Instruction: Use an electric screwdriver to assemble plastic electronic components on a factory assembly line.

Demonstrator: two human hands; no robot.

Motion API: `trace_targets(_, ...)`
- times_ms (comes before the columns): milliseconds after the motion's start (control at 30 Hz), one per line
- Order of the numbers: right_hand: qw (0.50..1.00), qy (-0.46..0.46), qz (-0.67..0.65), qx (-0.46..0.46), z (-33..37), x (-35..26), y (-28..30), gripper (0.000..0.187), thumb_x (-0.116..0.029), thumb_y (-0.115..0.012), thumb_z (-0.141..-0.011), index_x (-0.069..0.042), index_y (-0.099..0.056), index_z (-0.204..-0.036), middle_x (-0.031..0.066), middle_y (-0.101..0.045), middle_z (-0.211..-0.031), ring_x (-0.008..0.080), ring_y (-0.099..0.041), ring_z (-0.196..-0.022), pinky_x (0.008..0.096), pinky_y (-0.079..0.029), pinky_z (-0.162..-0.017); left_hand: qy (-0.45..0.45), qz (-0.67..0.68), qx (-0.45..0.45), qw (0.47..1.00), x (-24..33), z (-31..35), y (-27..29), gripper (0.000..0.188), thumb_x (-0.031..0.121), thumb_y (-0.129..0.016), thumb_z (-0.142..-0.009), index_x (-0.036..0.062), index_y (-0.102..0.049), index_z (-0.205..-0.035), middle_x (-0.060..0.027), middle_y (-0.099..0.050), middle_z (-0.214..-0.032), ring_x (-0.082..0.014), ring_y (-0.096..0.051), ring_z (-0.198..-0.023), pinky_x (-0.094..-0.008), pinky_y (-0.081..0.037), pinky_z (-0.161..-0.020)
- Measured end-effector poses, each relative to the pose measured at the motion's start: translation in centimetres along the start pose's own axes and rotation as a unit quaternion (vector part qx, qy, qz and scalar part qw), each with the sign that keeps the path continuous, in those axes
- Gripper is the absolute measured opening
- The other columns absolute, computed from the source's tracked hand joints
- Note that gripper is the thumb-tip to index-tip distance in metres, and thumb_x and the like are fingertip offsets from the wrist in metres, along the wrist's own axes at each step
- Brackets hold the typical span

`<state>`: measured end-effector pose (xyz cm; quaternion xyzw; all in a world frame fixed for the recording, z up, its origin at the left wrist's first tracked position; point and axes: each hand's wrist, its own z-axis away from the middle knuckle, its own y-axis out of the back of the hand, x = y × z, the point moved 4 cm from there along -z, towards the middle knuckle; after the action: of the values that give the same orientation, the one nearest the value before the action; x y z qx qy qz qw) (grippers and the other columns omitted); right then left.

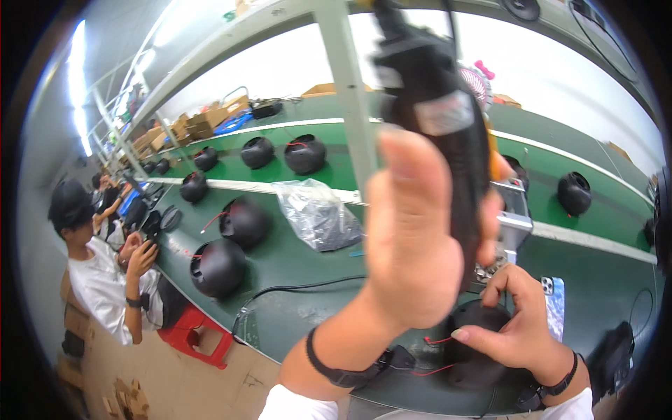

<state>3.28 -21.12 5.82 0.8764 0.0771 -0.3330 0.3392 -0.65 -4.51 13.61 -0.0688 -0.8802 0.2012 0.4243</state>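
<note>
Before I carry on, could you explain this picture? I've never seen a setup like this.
There is no robot here, just a person's bare hands. The picture comes from a wide camera worn on the head, looking down, so straight edges bend near the rim. The left hand holds up a blurred black power tool. The right hand is at a round black shell with red wires; whether it grips is unclear. On the dark green bench lie a clear plastic bag, a phone and more shells. At left, another person wears white.
</note>
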Motion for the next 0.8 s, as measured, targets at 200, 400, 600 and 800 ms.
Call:
trace_targets(200, 0.944, 0.316, 0.091, -0.037, 2.9, -5.2, -1.1, 0.033, -0.029, -0.076, -0.077, -0.013, -0.048, -0.066, -0.0014, -0.048, -0.068, 0.0161, -0.049, -0.061, 0.0307, -0.035, -0.055, 0.012, 0.006, -0.020, 1.000, 4.1, -0.6, 2.2, 0.075, 0.070, -0.045, -0.097, -0.0001, -0.050, -0.121, -0.0016, -0.054, -0.076, -0.0145, -0.054, -0.057, -0.0283, -0.047, -0.053)
trace_targets(400, 0.940, 0.330, 0.028, -0.080, 6.0, -5.4, -2.7, 0.029, -0.027, -0.070, -0.076, -0.006, -0.055, -0.062, 0.0107, -0.058, -0.069, 0.0284, -0.066, -0.074, 0.0397, -0.059, -0.076, -0.085, -0.037, -0.123, 0.988, 2.3, 0.4, 1.3, 0.026, 0.022, -0.036, -0.111, -0.0015, -0.043, -0.119, -0.0011, -0.049, -0.074, -0.0098, -0.050, -0.051, -0.0276, -0.047, -0.049)
trace_targets(600, 0.942, 0.310, 0.103, -0.073, 6.5, -6.1, -1.8, 0.017, -0.017, -0.062, -0.069, 0.000, -0.062, -0.068, 0.0143, -0.062, -0.078, 0.0289, -0.069, -0.085, 0.0399, -0.060, -0.091, -0.027, -0.028, -0.130, 0.991, 1.5, 2.5, -0.3, 0.036, 0.035, -0.038, -0.109, 0.0006, -0.045, -0.115, -0.0027, -0.051, -0.071, -0.0143, -0.052, -0.048, -0.0301, -0.047, -0.046)
trace_targets(800, 0.938, 0.321, 0.099, -0.081, 5.4, -5.9, -2.0, 0.018, -0.018, -0.062, -0.069, 0.000, -0.060, -0.068, 0.0139, -0.063, -0.079, 0.0296, -0.069, -0.086, 0.0389, -0.058, -0.094, -0.004, -0.008, -0.140, 0.990, -3.5, 2.5, -4.7, 0.055, 0.054, -0.044, -0.096, 0.0017, -0.047, -0.112, -0.0032, -0.052, -0.069, -0.0153, -0.053, -0.049, -0.0310, -0.047, -0.047)
